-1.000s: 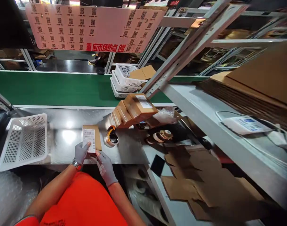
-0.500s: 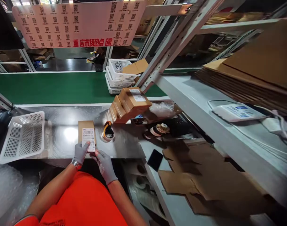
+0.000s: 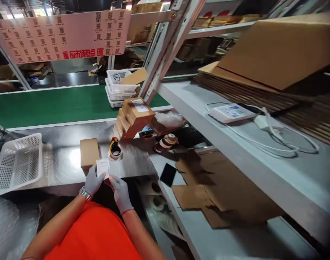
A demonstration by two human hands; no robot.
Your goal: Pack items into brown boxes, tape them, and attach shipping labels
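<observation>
I see both gloved hands pinching one white label (image 3: 103, 168) at the near table edge: the left hand (image 3: 92, 180) grips its left side, the right hand (image 3: 118, 187) its lower right corner, fingers curled upward. One small brown box (image 3: 89, 153) lies flat just beyond, at 11 o'clock from the label. One tape dispenser (image 3: 114, 148) stands at 1 o'clock. At 9 o'clock one white perforated basket (image 3: 17, 164) sits with nothing visible inside. Three stacked baskets (image 3: 118, 92) rest on the green belt (image 3: 51, 104) at 12 o'clock.
</observation>
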